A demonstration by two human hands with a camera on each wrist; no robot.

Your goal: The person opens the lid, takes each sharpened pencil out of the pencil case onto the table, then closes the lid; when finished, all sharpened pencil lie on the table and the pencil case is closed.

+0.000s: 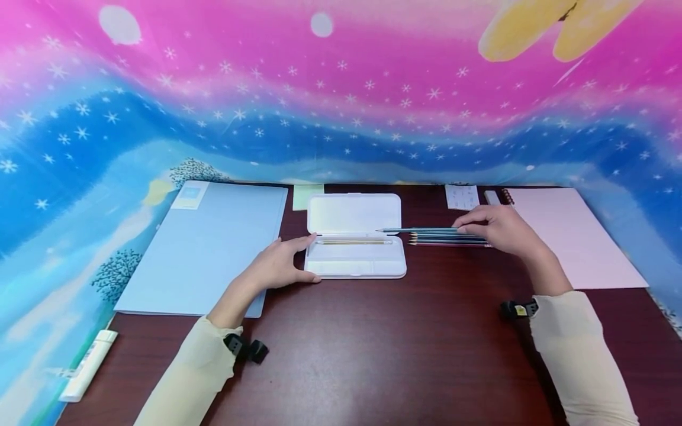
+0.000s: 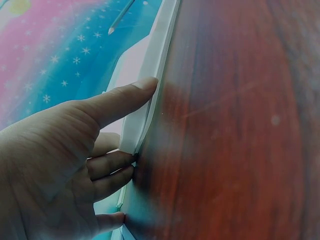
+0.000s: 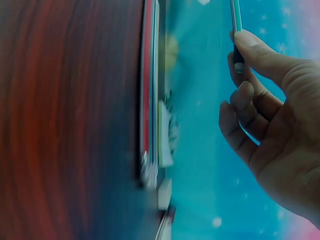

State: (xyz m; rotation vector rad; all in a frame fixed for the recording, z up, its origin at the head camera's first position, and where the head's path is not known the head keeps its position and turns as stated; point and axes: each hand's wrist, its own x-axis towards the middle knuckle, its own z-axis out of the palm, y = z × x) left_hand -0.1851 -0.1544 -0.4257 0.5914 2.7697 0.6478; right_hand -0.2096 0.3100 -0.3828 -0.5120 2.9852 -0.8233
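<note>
An open white pencil case (image 1: 356, 267) lies on the table with its lid (image 1: 354, 213) tipped back. One pencil with a gold stripe (image 1: 354, 242) is in its tray. My left hand (image 1: 279, 263) holds the case by its left end, the thumb (image 2: 142, 87) on the front edge and the other fingers around the far side. Between thumb and fingertips my right hand (image 1: 498, 228) pinches a teal pencil (image 1: 421, 229) near its dark end, raised above the table. Its point faces left, toward the case. Below it lies a row of several pencils (image 1: 447, 239), partly hidden by the hand.
A blue folder (image 1: 213, 248) lies on the left, a pink spiral notebook (image 1: 570, 236) on the right. At the back are a green paper (image 1: 301, 198), a small white printed sheet (image 1: 462, 197) and an eraser-like block (image 1: 491, 197). A white tube (image 1: 89, 367) lies front left.
</note>
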